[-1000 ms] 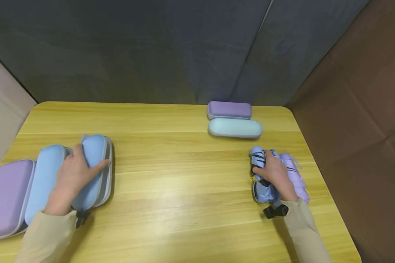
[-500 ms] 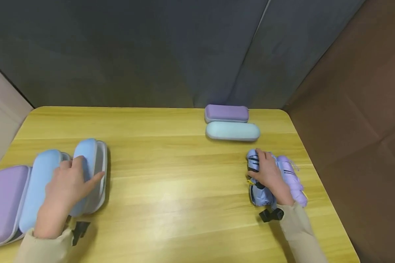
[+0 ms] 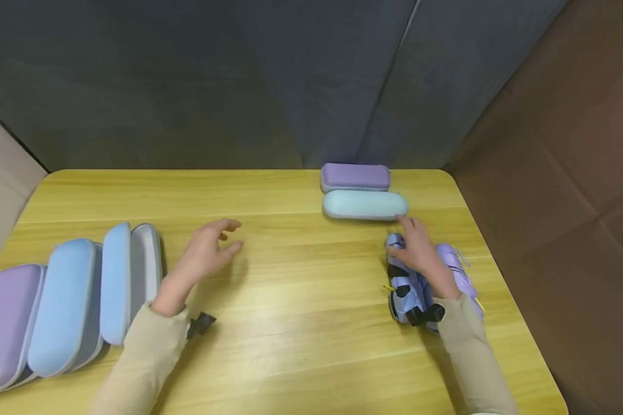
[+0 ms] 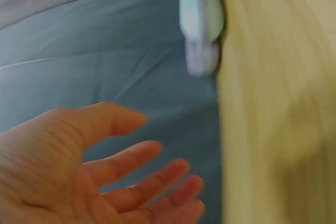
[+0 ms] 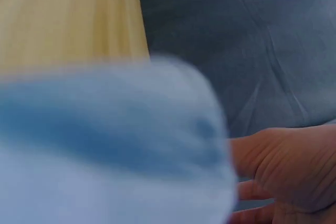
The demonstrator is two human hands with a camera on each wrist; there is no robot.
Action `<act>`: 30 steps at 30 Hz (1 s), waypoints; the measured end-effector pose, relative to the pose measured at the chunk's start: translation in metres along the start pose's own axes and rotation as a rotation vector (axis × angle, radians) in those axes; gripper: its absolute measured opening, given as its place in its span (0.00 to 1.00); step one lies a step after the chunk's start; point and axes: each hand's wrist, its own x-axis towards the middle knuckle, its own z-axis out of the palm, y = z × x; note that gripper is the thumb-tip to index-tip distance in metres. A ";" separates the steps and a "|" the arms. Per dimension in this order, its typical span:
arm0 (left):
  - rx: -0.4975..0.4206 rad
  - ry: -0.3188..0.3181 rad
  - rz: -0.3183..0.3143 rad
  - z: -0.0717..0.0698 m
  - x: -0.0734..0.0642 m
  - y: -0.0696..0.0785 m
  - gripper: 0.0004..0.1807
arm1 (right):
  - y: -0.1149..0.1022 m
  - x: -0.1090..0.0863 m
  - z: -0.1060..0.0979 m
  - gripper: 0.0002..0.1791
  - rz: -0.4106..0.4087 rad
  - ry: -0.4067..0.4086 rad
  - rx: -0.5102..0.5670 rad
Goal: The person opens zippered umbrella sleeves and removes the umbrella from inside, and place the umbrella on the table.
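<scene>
My left hand [image 3: 202,253] hovers above the table to the right of the blue cases, thumb and fingers spread apart, holding nothing. Nearest to it stands a blue zippered case [image 3: 115,282], its grey inside [image 3: 145,265] partly showing. My right hand [image 3: 420,248] is over a blue folded umbrella [image 3: 402,288] with black bands, its fingers extended toward the mint case [image 3: 365,205]. Whether it touches the umbrella I cannot tell. A lilac folded umbrella [image 3: 459,274] lies just right of that hand. Blurred blue fabric [image 5: 105,145] hides part of the right wrist view.
Another blue case [image 3: 64,305] and a purple case [image 3: 10,323] stand in a row at the left. Behind the mint case lies a small purple case [image 3: 355,176]. A dark cloth [image 3: 197,86] hangs beyond the table's back edge; a brown one [image 3: 560,173] hangs at right.
My left hand has let go of the rightmost blue case and moved right; that case now gapes wider. My right hand has shifted slightly forward, uncovering more of the blue umbrella.
</scene>
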 end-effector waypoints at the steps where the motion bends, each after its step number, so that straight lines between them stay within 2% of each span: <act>1: -0.053 0.002 0.008 0.007 0.010 -0.001 0.21 | 0.000 0.005 -0.002 0.41 0.009 -0.002 0.022; 5: -0.205 -0.005 0.006 0.031 0.050 0.003 0.16 | 0.001 0.030 -0.010 0.42 0.049 -0.003 0.061; 9: -0.305 -0.040 -0.019 0.054 0.088 0.015 0.14 | 0.000 0.053 -0.016 0.45 0.116 -0.012 0.075; 11: -0.393 -0.055 -0.067 0.066 0.104 0.022 0.15 | 0.000 0.061 -0.018 0.45 0.162 -0.019 0.088; 14: -0.615 -0.066 -0.174 0.082 0.124 0.032 0.19 | 0.002 0.070 -0.019 0.46 0.228 -0.025 0.111; 16: -0.763 -0.046 -0.255 0.091 0.134 0.039 0.23 | 0.004 0.074 -0.019 0.47 0.263 -0.030 0.123; 18: -0.852 -0.020 -0.316 0.099 0.142 0.044 0.26 | 0.007 0.078 -0.018 0.48 0.296 -0.038 0.148; 21: -0.840 0.011 -0.355 0.109 0.152 0.049 0.29 | 0.011 0.082 -0.017 0.49 0.354 -0.072 0.243; 25: -0.779 0.009 -0.344 0.117 0.157 0.053 0.30 | 0.016 0.087 -0.014 0.49 0.409 -0.139 0.386; 30: -0.767 0.002 -0.335 0.123 0.156 0.056 0.33 | 0.021 0.091 -0.010 0.48 0.415 -0.163 0.428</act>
